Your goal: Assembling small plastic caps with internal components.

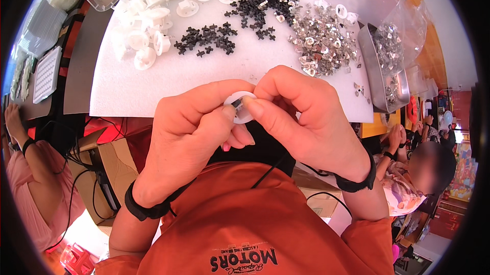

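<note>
Both hands meet in front of my chest, over the near edge of a white foam sheet (138,86). Between thumb and fingers, my left hand (186,127) grips a small white round plastic part (245,117) by its rim. My right hand (311,111) pinches the same part from the other side, its thumb pressed on the face. Whether the right fingertips hold a smaller piece is hidden. Beyond lie white round plastic parts (145,57), small black cross-shaped pieces (209,39) and a heap of small shiny metal pieces (324,40).
A metal tray (400,97) of metal pieces stands right of the foam, with a clear plastic bag (412,25) beside it. Co-workers sit at both sides; one arm (38,183) shows at left. A cardboard box (118,163) and black cables (76,163) are below the table's left side.
</note>
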### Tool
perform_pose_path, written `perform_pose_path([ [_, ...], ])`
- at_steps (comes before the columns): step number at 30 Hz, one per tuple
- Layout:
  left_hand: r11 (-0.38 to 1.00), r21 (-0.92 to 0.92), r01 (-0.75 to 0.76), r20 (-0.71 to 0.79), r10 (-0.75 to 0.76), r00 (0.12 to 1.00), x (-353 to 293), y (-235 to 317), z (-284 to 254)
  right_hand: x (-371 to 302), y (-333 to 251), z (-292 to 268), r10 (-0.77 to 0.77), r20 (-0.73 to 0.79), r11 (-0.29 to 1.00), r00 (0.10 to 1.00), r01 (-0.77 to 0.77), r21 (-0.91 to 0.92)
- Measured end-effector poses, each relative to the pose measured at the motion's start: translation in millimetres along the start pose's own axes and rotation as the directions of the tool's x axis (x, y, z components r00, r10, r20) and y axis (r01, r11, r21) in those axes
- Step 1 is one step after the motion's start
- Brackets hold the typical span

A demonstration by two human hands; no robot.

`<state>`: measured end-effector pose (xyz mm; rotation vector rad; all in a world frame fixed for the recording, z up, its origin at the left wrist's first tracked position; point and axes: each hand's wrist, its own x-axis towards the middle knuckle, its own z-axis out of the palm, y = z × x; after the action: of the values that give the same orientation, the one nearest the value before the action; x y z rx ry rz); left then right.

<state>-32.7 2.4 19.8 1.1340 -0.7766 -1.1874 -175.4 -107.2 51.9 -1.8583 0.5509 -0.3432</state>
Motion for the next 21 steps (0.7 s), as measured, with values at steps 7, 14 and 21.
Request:
perform_pose_path([
  [7, 0.994, 0.104, -0.015, -0.036, 0.019, 0.999, 1.3, -1.4, 3.2, -0.3, 3.2, 0.2, -0.12, -0.027, 0.984, 0.992, 0.115, -0.137],
  [14, 0.998, 0.063, -0.023, 0.014, 0.022, 1.0, 1.2, -3.7, -1.5, -4.6, 3.8, 3.5, -0.062, -0.04, 0.997, 0.997, 0.06, -0.057],
  [21, 0.99, 0.13, -0.052, 0.011, 0.051, 0.999, 2.1, -3.7, 2.5, -5.2, 3.4, 4.2, -0.039, -0.034, 0.999, 0.999, 0.039, -0.011],
])
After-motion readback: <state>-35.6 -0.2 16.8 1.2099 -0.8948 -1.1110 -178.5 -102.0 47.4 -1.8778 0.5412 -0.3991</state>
